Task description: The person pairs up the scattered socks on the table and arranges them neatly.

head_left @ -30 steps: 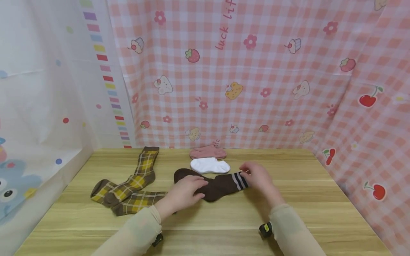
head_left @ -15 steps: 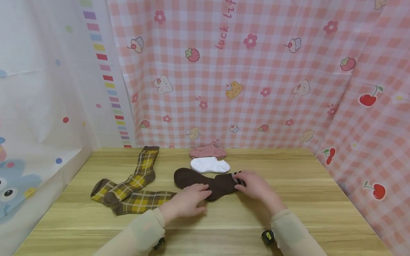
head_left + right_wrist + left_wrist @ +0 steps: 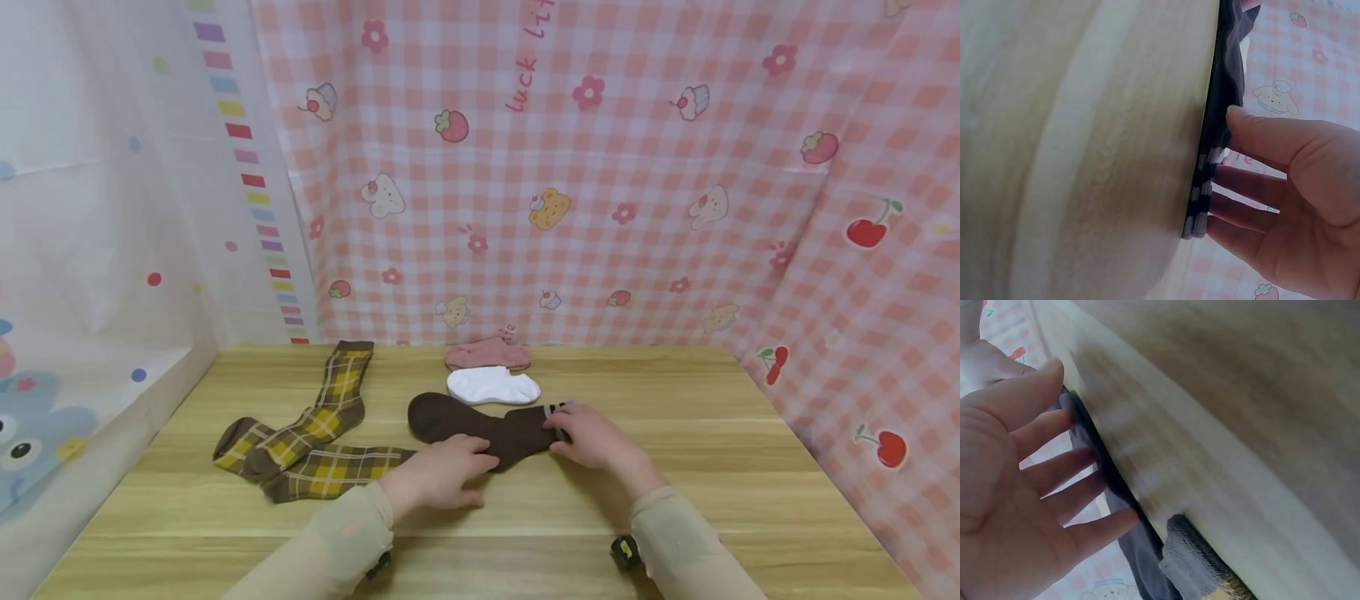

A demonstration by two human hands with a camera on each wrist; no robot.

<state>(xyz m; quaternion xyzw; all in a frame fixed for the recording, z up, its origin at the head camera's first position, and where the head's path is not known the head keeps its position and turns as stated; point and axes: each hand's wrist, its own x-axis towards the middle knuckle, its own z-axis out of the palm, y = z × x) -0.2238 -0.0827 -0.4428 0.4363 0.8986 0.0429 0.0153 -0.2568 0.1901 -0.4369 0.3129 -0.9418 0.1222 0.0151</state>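
A pair of dark brown socks (image 3: 446,417) lies flat at mid-table, toes to the left and the black-and-grey striped cuff (image 3: 1200,190) to the right. My left hand (image 3: 442,477) rests its spread, nearly straight fingertips on the near side of the foot part. In the left wrist view its palm shows, with nothing in it. My right hand (image 3: 600,440) lies over the cuff, hiding most of the stripes in the head view. Its thumb and extended fingers touch the sock from above without curling round it, as the right wrist view shows.
Behind the brown socks lie white ankle socks (image 3: 491,386) and, farther back, pink ones (image 3: 487,355). Yellow-and-brown plaid socks (image 3: 341,400) overlap at the left, one cuff close to my left wrist. Pink checked cloth (image 3: 480,167) hangs behind the wooden table (image 3: 712,500).
My right hand has slid left from the cuff's end onto the stripes. My left hand has shifted a little right and nearer along the brown socks, which stay in place.
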